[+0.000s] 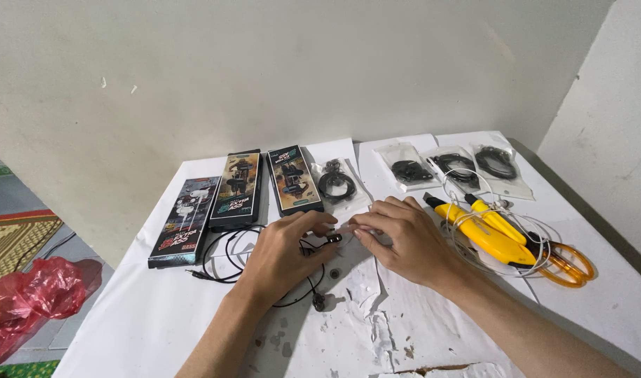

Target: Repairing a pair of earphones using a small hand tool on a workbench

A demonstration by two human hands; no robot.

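Two bare, sleeveless forearms; no jewellery.

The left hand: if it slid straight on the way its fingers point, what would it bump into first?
Probably the right hand. The left hand points up and rightward, its fingers pinching a small black earbud, with the other hand's fingertips almost touching just beyond.

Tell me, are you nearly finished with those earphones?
Not nearly. Done: one set of black earphones is out, its cable loose on the table. In hand: the left hand and right hand pinch one earbud between them. Left: three boxes look shut, and four bagged cables lie untouched.
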